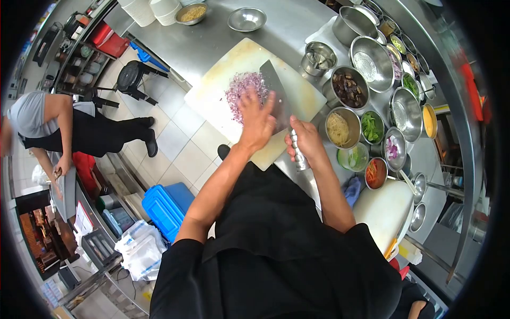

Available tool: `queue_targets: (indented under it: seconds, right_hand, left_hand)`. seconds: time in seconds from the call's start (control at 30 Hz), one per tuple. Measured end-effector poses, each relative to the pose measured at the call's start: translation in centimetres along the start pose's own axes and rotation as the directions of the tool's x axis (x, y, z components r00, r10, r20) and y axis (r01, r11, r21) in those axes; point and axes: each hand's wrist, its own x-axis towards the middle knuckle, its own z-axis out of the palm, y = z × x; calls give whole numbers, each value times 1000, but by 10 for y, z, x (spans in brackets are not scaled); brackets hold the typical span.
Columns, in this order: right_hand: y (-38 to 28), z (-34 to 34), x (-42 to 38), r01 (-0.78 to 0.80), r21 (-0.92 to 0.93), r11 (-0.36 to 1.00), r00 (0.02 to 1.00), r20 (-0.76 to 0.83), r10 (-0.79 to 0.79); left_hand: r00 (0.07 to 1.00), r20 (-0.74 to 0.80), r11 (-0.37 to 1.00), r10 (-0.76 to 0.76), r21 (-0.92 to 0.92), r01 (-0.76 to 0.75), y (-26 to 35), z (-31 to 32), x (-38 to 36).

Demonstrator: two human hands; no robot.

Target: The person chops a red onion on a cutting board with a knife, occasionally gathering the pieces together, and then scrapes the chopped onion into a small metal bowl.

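Observation:
Chopped red onion (pixel 241 94) lies in a loose pile on a white cutting board (pixel 220 64) with yellowish stains. My right hand (pixel 311 142) is wrapped round the metal handle of a cleaver (pixel 276 87). Its broad blade rests over the board, along the right side of the onion. My left hand (pixel 258 119) has its fingers spread over the near part of the pile, close to the blade. Slight blur hides whether those fingertips touch the steel or only the onion.
Right of the board stand steel bowls with dark soaked pieces (pixel 349 87), noodle-like strands (pixel 338 127) and green leaves (pixel 372 126). An empty steel bowl (pixel 247 19) sits beyond the board. A co-worker (pixel 69 122) stands at left, near a blue bin (pixel 167 207).

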Motion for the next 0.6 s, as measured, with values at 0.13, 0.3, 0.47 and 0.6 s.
queue_targets:
  seconds: [0.13, 0.3, 0.47, 0.6]
  right_hand:
    - [-2, 4, -7, -1, -32, 999, 1000, 3, 2]
    - [-1, -5, -10, -3, -76, 997, 999, 41, 6]
    - [-1, -4, -14, 16, -140, 990, 999, 43, -10]
    - [27, -15, 7, 477, -864, 163, 698, 259, -668]
  left_hand:
    - [986, 88, 990, -141, 31, 138, 0, 2, 6]
    - [975, 71, 976, -210, 66, 206, -4, -11, 10]
    - [857, 44, 853, -514, 132, 505, -47, -3, 19]
    - [965, -174, 980, -196, -77, 186, -23, -31, 18]
